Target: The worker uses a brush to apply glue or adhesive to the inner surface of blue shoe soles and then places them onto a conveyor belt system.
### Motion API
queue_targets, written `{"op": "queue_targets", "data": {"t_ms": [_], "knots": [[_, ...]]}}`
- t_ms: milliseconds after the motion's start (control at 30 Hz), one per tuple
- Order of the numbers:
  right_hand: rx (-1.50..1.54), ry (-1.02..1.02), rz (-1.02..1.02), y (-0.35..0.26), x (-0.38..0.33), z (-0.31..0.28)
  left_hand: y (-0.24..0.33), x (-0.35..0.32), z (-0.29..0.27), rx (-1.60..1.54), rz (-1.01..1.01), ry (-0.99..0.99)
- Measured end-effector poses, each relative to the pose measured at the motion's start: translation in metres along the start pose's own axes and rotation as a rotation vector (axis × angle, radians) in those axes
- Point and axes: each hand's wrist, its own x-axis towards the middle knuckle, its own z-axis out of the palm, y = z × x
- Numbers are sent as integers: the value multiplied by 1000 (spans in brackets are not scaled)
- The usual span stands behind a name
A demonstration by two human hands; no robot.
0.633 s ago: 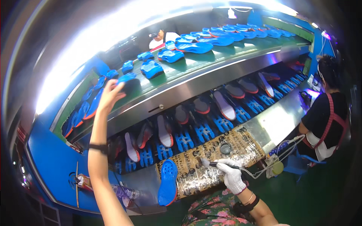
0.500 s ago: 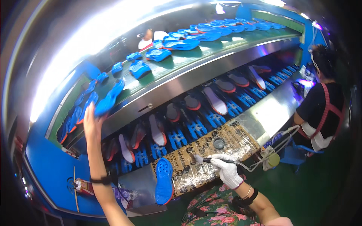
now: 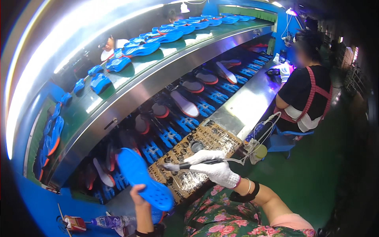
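Observation:
My bare left hand (image 3: 139, 196) grips a blue shoe sole (image 3: 144, 179) with small holes near one end, its fingers behind the sole. It is held tilted over the near left of the bench. Another blue sole (image 3: 158, 215) shows partly beneath it, mostly hidden. My right hand (image 3: 217, 170), in a white glove, is closed around a brush (image 3: 185, 165) with a black handle and pale bristles. A thin tube (image 3: 237, 161) runs from the handle's rear. Both hands are over a tape-covered cardboard sheet (image 3: 221, 136), where a small round dark dish (image 3: 196, 146) stands.
Blue soles (image 3: 143, 49) line the green upper belt (image 3: 138, 67). Below, grey-topped soles (image 3: 184, 103) sit among blue racks. A seated co-worker (image 3: 306, 91) is at right, beside a blue stool (image 3: 280, 144). A purple-labelled bottle (image 3: 106, 221) lies at lower left.
My left hand has come down from the upper belt with a blue sole in it. The view has swung right. My right hand still holds the brush.

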Motion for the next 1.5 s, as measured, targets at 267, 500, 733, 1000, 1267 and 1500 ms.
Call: {"op": "queue_targets", "data": {"t_ms": [267, 500, 733, 1000, 1267, 1500], "knots": [[-234, -198, -224, 11, 2, 17, -90, -43, 42, -485, -250, -151], [-528, -103, -423, 11, 10, 7, -94, -22, 96, -398, -146, 17], [-801, -116, -703, 10, 17, 29, -96, -36, 92, -244, -61, 18], [-667, -240, -548, 31, -14, 44, -106, -34, 62, -291, -71, -107], [-652, -342, -643, 40, -23, 48, -134, -20, 13, -354, -92, 24], [-694, -259, -693, 43, -9, 28, -89, -14, 52, -576, -84, -149]]}}
